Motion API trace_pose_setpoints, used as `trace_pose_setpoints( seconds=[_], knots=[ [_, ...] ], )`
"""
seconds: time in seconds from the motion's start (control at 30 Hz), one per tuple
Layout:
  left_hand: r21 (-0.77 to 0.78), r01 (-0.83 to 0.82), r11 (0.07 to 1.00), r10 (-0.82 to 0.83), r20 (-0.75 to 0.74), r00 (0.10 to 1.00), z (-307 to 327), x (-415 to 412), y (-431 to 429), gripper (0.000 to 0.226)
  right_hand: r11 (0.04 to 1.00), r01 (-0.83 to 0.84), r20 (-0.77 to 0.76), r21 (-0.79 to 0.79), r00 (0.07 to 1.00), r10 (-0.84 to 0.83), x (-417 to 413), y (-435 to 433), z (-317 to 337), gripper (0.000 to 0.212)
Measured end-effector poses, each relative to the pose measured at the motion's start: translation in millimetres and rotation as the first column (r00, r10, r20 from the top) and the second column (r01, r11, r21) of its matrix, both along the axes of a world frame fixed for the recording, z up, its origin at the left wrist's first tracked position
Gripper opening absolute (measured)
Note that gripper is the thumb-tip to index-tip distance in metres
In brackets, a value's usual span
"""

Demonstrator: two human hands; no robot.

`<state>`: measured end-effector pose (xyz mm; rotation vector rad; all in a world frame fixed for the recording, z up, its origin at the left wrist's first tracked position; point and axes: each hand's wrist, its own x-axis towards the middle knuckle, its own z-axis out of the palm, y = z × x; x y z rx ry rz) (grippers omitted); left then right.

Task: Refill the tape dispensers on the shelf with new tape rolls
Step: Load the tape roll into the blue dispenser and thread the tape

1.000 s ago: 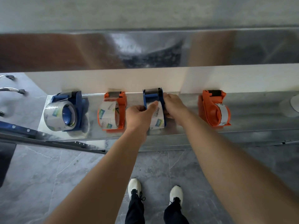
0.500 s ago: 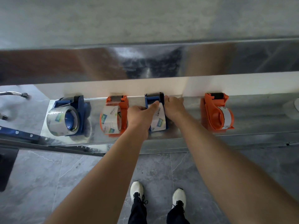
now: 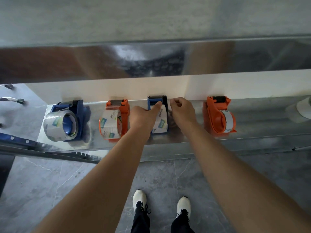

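The left grip [image 3: 143, 116] holds the clear tape roll [image 3: 161, 121] seated in the middle blue dispenser [image 3: 155, 100]. Its thumb lies straight along the top of the roll toward the cutter and its fingers bend down over the left side. The right grip [image 3: 182, 111] sits just beside the dispenser's right flank, level with the cutter, fingers curled with thumb and fingertip close together. I cannot tell whether they pinch anything.

Four dispensers stand in a row along the metal shelf [image 3: 269, 118]: a far-left blue dispenser [image 3: 79, 115], a left orange dispenser [image 3: 125, 111], the middle blue one and a right orange dispenser [image 3: 213, 118]. That makes two blue and two orange. Each points its long axis from the shelf's front edge to its back edge, cutter end at the back. Four rolls are loaded, one each, all standing on edge: the far-left roll [image 3: 55, 126], the left orange roll [image 3: 109, 125], the held one and the right orange roll [image 3: 229, 120].

A white object [image 3: 303, 108], cut off, sits at the shelf's right end.
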<state>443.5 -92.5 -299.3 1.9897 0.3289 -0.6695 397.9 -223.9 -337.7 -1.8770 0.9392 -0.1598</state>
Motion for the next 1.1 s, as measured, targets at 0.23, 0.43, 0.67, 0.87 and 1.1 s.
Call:
trace_pose_setpoints(
  seconds=[0.23, 0.43, 0.67, 0.87, 1.1],
  knots=[
    [0.177, 0.103, 0.979, -0.126, 0.123, 0.984, 4, -12, 7, 0.073, 0.998, -0.032, 0.028, 0.054, 0.999, 0.030, -20, -4, 13, 0.028],
    [0.166, 0.039, 0.985, -0.078, 0.237, 0.968, 14, -38, 13, 0.063, 0.996, -0.053, 0.055, 0.077, 0.997, 0.049, -45, -6, 30, 0.023],
    [0.031, -0.119, 0.992, 0.102, 0.324, 0.941, 48, -75, 15, 0.060, 0.981, -0.130, 0.125, 0.142, 0.986, 0.113, -72, -4, 55, 0.025],
    [-0.153, -0.180, 0.972, 0.210, 0.213, 0.954, 74, -111, 12, 0.055, 0.966, -0.183, 0.178, 0.180, 0.972, 0.151, -96, -6, 77, 0.026],
    [-0.262, -0.200, 0.944, 0.223, 0.063, 0.973, 91, -144, 4, 0.054, 0.959, -0.176, 0.195, 0.224, 0.972, 0.133, -133, -11, 102, 0.031]
  ],
)
